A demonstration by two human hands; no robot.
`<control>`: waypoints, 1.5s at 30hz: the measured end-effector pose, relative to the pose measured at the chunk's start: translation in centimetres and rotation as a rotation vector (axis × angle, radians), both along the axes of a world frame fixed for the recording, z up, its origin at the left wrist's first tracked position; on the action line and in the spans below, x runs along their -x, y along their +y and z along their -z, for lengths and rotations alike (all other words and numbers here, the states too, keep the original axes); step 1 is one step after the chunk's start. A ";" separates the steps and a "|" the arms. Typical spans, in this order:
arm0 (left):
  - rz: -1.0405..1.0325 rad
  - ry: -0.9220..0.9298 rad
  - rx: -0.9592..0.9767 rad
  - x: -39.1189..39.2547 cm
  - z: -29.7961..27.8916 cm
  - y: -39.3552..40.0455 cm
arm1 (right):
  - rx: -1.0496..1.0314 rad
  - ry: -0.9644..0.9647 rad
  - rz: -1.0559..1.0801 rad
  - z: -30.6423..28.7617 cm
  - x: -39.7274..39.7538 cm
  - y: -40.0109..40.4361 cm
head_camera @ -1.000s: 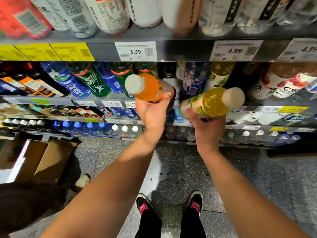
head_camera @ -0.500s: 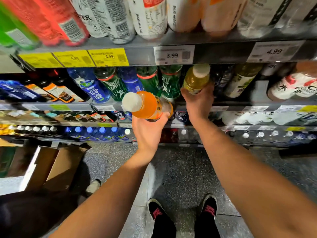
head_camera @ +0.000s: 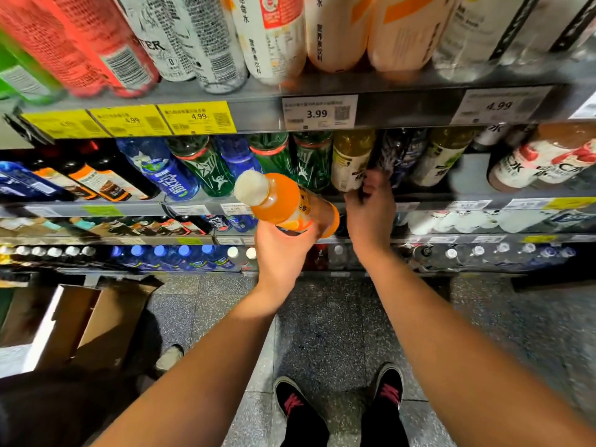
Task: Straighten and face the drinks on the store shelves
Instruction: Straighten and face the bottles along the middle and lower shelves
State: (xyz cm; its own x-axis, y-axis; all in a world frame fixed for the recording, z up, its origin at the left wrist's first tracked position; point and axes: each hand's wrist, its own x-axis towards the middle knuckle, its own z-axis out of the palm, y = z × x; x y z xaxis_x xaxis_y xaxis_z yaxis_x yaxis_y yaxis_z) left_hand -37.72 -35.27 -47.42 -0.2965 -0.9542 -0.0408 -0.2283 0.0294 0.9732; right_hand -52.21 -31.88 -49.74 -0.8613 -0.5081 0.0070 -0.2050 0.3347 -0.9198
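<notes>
My left hand (head_camera: 283,253) grips an orange drink bottle (head_camera: 283,203) with a white cap, tilted up and to the left in front of the shelves. My right hand (head_camera: 371,209) reaches to the second shelf (head_camera: 451,198), its fingers around the base of a yellow drink bottle (head_camera: 350,162) that stands upright in the row. Green bottles (head_camera: 311,159) stand just left of the yellow one, and a dark blue bottle (head_camera: 398,156) stands to its right.
The top shelf (head_camera: 258,111) carries red cans, white bottles and price tags. Lower shelves hold more bottles with white and blue caps. An open cardboard box (head_camera: 90,321) sits on the speckled floor at left. My black shoes (head_camera: 303,411) stand below.
My right hand has pushed the yellow bottle back into the second-shelf row and slid down to its base. The left hand still holds the orange bottle, a little lower.
</notes>
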 end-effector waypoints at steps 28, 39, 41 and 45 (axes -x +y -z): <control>0.014 0.001 -0.097 18.1 1.2 6.5 | 0.078 0.005 0.114 0.4 15.2 13.4; -0.160 -0.127 -0.013 19.9 2.7 5.1 | 0.140 -0.035 0.214 1.1 17.4 9.7; -0.160 -0.131 -0.015 20.3 2.8 4.9 | 0.123 -0.043 0.224 1.3 17.5 9.4; -0.170 -0.104 -0.033 21.0 3.2 4.3 | 0.037 0.014 0.252 1.2 18.2 8.4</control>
